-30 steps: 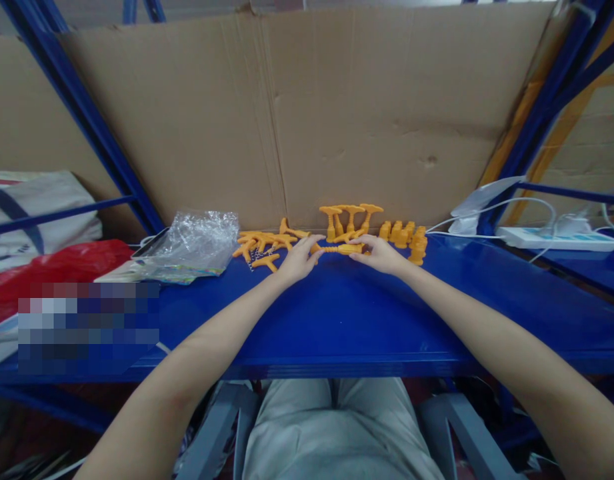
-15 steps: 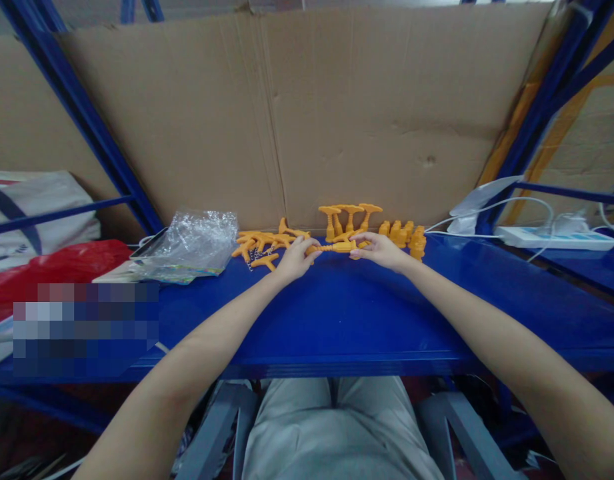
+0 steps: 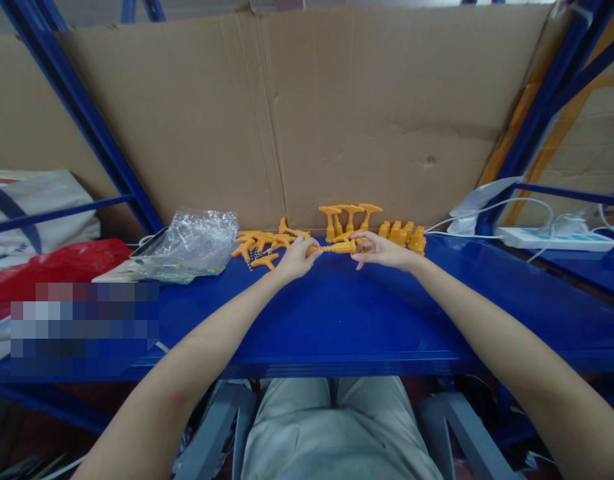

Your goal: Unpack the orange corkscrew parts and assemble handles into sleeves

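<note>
My left hand (image 3: 297, 259) pinches the T-shaped handle end of an orange threaded screw (image 3: 327, 249), mostly hidden by the fingers. The screw's other end runs into an orange bottle-shaped piece (image 3: 344, 247), held level just above the blue shelf. Around the far end of that piece, my right hand (image 3: 379, 251) curls its fingers, with the thumb lower and a little apart. Left of my left hand lies a pile of orange T-shaped handles (image 3: 259, 241) with small chains. Behind my hands stand several orange T-topped assemblies (image 3: 351, 220), and beside them several upright orange bottle-shaped pieces (image 3: 399, 233).
A clear plastic bag (image 3: 194, 243) and a red bag (image 3: 67, 270) lie on the left of the blue shelf (image 3: 337, 320). A cardboard sheet (image 3: 361, 113) stands along the back. A white power strip (image 3: 557, 239) with cables is at the right.
My right hand's fingers have shifted and turned about the bottle-shaped piece, the thumb dropping lower. The piece sits closer to my left hand, with less thread showing. My left hand stays nearly in place.
</note>
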Demonstrator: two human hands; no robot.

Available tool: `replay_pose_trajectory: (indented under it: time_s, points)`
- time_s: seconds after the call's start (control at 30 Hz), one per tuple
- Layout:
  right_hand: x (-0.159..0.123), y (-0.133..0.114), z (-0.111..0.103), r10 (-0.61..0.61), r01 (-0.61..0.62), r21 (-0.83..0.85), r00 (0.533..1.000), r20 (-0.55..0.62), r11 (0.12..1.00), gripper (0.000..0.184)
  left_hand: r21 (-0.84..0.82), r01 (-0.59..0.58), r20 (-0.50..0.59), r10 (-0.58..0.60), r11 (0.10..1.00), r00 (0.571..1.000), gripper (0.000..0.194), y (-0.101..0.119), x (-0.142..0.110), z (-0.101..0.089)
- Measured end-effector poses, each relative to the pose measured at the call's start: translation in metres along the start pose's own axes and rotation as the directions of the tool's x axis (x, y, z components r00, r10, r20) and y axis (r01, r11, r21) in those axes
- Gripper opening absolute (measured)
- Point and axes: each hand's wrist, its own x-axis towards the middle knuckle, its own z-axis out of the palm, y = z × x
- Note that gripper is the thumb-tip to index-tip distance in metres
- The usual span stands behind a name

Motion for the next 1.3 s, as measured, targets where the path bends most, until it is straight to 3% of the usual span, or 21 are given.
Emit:
replay_pose_trajectory:
  time_s: [0.07, 0.23, 0.47, 0.57, 0.7, 1.0, 1.3]
  points:
    - [0.002, 0.004, -0.004, -0.038, 0.037, 0.031, 0.999, 0.017, 0.999, 0.054, 0.0, 0.008, 0.005, -0.008, 1.0, 1.0, 0.004, 0.0, 0.0, 0.0]
    - [0.002, 0.003, 0.001, -0.028, 0.026, 0.095, 0.999, 0.021, 0.995, 0.039, -0.001, 0.01, 0.004, -0.01, 1.0, 1.0, 0.004, -0.001, 0.0, -0.001]
    - [-0.001, -0.005, 0.005, 0.037, -0.037, 0.01, 0.999, 0.02, 0.999, 0.03, 0.002, 0.025, 0.028, -0.025, 1.0, 0.999, 0.005, -0.002, 0.001, -0.001]
    - [0.002, 0.002, 0.004, 0.005, -0.005, 0.031, 1.0, -0.008, 0.999, 0.033, -0.009, 0.029, 0.031, -0.029, 1.0, 0.999, 0.004, -0.002, 0.001, -0.001]
    - [0.006, 0.012, 0.002, -0.063, 0.066, 0.064, 0.996, -0.057, 0.996, 0.05, -0.006, 0.025, 0.027, -0.025, 1.0, 0.999, 0.004, -0.001, 0.001, -0.001]
    - [0.005, 0.006, 0.004, -0.045, 0.046, 0.071, 0.999, -0.005, 0.996, 0.045, 0.009, -0.078, -0.03, 0.078, 0.997, 0.996, 0.013, -0.001, -0.001, -0.003]
    - [0.001, 0.0, 0.007, -0.013, 0.013, 0.008, 1.0, -0.021, 1.0, 0.043, 0.011, -0.066, -0.056, 0.066, 0.998, 0.996, 0.018, 0.003, 0.0, -0.005]
